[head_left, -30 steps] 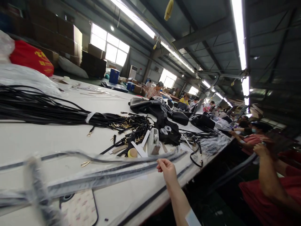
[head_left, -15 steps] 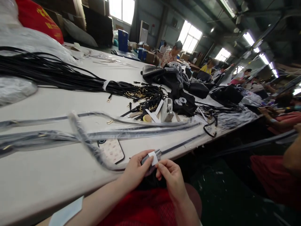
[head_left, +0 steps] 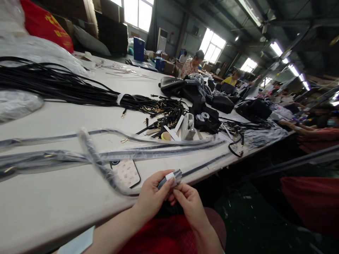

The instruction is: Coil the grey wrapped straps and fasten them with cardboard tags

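Note:
Near the table's front edge, my left hand point(head_left: 153, 190) is closed round a plastic-wrapped black strap point(head_left: 162, 181), its thumb on a white label point(head_left: 171, 177) wrapped around it. My right hand point(head_left: 189, 201) is just right of it, thumb and fingertips pinched together below the label; whatever they grip is too small to make out. A wrapped strap length point(head_left: 106, 173) loops on the table to the left, beside a phone in a patterned case point(head_left: 126, 173). Another dark strap point(head_left: 203, 164) extends right from behind the held bundle.
Black straps with gold clasps point(head_left: 164, 109) lie across the white table point(head_left: 79, 197). Beyond my hands are a tape dispenser point(head_left: 188, 126), a yellow roll point(head_left: 166, 136) and black bags point(head_left: 222, 103). A person in red point(head_left: 317, 137) sits at the right; others work farther back.
My right hand has shifted slightly left and down, under the label, and the thumb of my left hand lies further over the label. The view has shifted slightly.

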`<action>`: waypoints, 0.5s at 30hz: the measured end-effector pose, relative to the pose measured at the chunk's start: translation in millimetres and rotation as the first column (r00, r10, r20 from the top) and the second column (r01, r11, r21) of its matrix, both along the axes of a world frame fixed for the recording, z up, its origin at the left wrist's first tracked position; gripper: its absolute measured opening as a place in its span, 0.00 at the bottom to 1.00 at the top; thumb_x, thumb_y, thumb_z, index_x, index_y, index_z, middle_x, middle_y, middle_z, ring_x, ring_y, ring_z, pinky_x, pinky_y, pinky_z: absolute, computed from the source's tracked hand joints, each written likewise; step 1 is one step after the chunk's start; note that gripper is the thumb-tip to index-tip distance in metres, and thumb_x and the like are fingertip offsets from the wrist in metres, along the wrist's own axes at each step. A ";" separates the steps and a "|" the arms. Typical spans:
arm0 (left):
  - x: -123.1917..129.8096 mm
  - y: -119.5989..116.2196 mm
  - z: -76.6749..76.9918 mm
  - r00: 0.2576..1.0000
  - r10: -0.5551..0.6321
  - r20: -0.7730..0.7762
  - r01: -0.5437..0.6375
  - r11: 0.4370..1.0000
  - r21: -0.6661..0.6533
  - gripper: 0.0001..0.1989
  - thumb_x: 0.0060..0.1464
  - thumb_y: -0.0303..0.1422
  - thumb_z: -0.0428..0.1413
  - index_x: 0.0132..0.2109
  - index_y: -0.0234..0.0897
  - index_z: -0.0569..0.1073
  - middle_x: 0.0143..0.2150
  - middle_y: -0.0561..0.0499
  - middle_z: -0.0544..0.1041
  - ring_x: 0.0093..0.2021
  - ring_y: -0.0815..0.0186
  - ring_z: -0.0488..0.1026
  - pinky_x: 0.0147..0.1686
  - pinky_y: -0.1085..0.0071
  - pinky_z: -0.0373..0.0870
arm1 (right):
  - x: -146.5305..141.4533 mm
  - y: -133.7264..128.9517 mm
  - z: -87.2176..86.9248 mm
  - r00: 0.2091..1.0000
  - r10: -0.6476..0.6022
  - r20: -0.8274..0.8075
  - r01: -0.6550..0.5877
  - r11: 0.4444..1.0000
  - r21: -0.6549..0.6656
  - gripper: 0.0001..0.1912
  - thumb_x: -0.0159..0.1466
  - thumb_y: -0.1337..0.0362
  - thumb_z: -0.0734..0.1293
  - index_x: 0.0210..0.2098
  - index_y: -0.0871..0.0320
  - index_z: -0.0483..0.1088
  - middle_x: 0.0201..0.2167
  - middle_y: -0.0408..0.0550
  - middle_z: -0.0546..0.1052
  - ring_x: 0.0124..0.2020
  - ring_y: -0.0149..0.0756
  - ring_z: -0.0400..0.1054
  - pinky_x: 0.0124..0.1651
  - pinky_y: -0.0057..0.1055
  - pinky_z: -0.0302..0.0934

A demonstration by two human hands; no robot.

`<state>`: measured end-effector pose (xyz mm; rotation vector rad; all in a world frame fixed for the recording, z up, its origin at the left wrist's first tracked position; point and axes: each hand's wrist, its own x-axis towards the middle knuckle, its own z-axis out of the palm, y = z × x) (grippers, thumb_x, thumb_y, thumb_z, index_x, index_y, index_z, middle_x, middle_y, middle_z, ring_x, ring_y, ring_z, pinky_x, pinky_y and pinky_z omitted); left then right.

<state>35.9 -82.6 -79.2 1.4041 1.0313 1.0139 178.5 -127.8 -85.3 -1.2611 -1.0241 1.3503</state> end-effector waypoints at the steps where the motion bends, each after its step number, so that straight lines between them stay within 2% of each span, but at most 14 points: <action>1: 0.2 -0.1 2.2 1.000 -0.001 -0.011 0.002 0.997 0.074 0.17 0.59 0.39 0.53 0.49 0.35 0.76 0.39 0.47 0.78 0.38 0.62 0.75 0.41 0.68 0.72 | -0.8 0.2 2.6 1.000 -0.015 0.010 0.015 1.000 0.010 0.17 0.59 0.51 0.71 0.28 0.61 0.75 0.22 0.46 0.77 0.23 0.30 0.68 0.29 0.25 0.64; 4: 0.4 -2.9 9.9 0.999 -0.017 -0.050 0.031 0.956 0.293 0.13 0.61 0.35 0.52 0.50 0.39 0.76 0.44 0.46 0.76 0.45 0.63 0.74 0.48 0.69 0.71 | -4.8 1.4 10.2 0.997 -0.062 0.053 0.060 0.998 0.036 0.18 0.60 0.51 0.70 0.29 0.62 0.76 0.20 0.45 0.75 0.22 0.30 0.66 0.28 0.26 0.63; 7: -0.5 -8.3 16.5 0.996 -0.021 -0.087 0.057 0.900 0.433 0.14 0.61 0.31 0.53 0.53 0.42 0.73 0.45 0.48 0.75 0.45 0.66 0.74 0.47 0.74 0.72 | -8.9 3.3 15.0 0.995 -0.080 0.060 0.077 0.996 0.053 0.16 0.58 0.52 0.71 0.31 0.61 0.78 0.21 0.45 0.76 0.22 0.31 0.65 0.28 0.27 0.63; 10: -1.5 -12.3 21.2 0.993 0.001 -0.114 0.065 0.822 0.566 0.18 0.60 0.30 0.54 0.56 0.46 0.70 0.46 0.49 0.75 0.46 0.67 0.75 0.47 0.76 0.73 | -9.6 7.2 14.9 0.982 -0.174 0.074 0.165 0.981 0.105 0.14 0.52 0.55 0.75 0.24 0.61 0.77 0.19 0.44 0.74 0.22 0.32 0.63 0.26 0.28 0.61; 13: -1.8 -12.1 25.3 0.992 0.049 -0.120 0.036 0.786 0.617 0.19 0.60 0.31 0.55 0.58 0.47 0.69 0.50 0.48 0.74 0.47 0.66 0.76 0.48 0.76 0.73 | -7.9 13.6 9.2 0.969 -0.243 0.052 0.233 0.960 0.158 0.15 0.49 0.55 0.75 0.17 0.60 0.74 0.16 0.44 0.71 0.19 0.31 0.59 0.23 0.28 0.59; 15: -1.1 -9.5 26.1 0.992 0.086 -0.094 -0.010 0.789 0.615 0.17 0.61 0.34 0.53 0.57 0.48 0.70 0.53 0.47 0.72 0.48 0.65 0.76 0.48 0.76 0.74 | -8.4 18.6 2.2 0.978 -0.207 -0.034 0.210 0.967 0.145 0.14 0.50 0.54 0.75 0.20 0.59 0.75 0.16 0.44 0.70 0.18 0.30 0.58 0.22 0.28 0.58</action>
